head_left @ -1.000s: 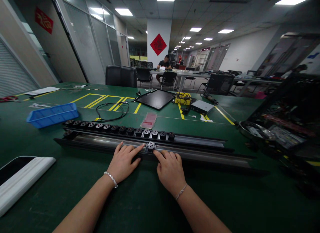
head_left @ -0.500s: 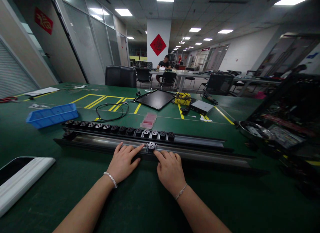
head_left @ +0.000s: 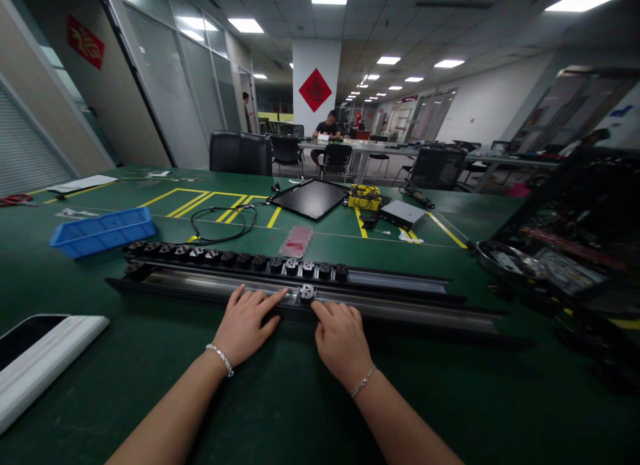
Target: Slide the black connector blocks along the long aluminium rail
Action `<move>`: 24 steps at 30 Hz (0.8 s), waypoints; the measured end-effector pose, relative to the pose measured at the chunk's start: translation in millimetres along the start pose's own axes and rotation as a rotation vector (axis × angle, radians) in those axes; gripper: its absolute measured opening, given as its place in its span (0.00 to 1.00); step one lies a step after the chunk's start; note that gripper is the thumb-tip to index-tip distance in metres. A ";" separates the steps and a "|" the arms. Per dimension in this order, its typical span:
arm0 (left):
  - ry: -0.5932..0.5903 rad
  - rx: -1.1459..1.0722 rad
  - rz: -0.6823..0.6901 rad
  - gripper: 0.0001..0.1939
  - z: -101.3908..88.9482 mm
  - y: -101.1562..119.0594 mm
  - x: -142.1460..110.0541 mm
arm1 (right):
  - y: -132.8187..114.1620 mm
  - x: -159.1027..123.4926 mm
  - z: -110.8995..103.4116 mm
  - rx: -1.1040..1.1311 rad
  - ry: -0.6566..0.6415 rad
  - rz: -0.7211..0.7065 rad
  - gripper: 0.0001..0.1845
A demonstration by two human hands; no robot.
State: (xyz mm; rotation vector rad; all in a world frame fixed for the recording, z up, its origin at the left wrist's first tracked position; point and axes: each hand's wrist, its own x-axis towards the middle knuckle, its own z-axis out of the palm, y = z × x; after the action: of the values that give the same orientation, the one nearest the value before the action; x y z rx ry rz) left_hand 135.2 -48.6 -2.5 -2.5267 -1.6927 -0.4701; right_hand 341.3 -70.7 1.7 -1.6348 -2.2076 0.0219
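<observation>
Reaching forward over the green table (head_left: pixel 280 412), both forearms lie nearest, a bracelet on each wrist. The left hand (head_left: pixel 245 325) is palm down with fingers loosely spread, its forefinger extended onto the near rail (head_left: pixel 420 313), just left of a single socket module (head_left: pixel 307 293). The right hand (head_left: pixel 341 338) is half curled, its forefinger at the module's near right edge; whether it pinches anything I cannot tell. That module sits in the channel of the near rail, around its middle. Off to the left lies a white device (head_left: pixel 60 352) with a dark face.

Just behind, a second rail (head_left: pixel 400 282) runs alongside, carrying a row of similar modules (head_left: pixel 227 258) over its left and middle stretch; its right end shows bare channel. Beyond it are a blue bin (head_left: pixel 103 232), a looped black cable (head_left: pixel 224 240) and a blurred pinkish item (head_left: pixel 297 242). Farther back lie a grey box (head_left: pixel 403 214), a black panel (head_left: pixel 311 198) and a yellow box (head_left: pixel 365 197) heaped with cords. Past the table's edge stands a black chair (head_left: pixel 240 154); a person (head_left: pixel 329 128) sits at another table.
</observation>
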 end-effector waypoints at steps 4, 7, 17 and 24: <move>0.000 0.003 -0.004 0.26 0.0 0.1 0.1 | 0.0 -0.1 -0.4 0.003 -0.013 0.003 0.19; 0.001 -0.001 -0.003 0.26 0.1 -0.1 0.0 | 0.3 -0.4 -0.2 0.025 0.000 0.000 0.19; 0.006 -0.006 0.002 0.27 0.9 -0.4 -0.2 | 0.5 -0.5 0.6 -0.012 0.006 -0.011 0.19; 0.007 -0.002 0.000 0.26 1.1 -0.1 -0.7 | 1.4 0.2 0.6 -0.004 0.013 -0.011 0.18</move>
State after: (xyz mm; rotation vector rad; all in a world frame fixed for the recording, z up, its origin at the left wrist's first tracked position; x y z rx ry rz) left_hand 135.2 -49.0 -3.8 -2.5239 -1.6902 -0.4807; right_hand 342.3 -70.0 0.9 -1.6206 -2.2082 0.0045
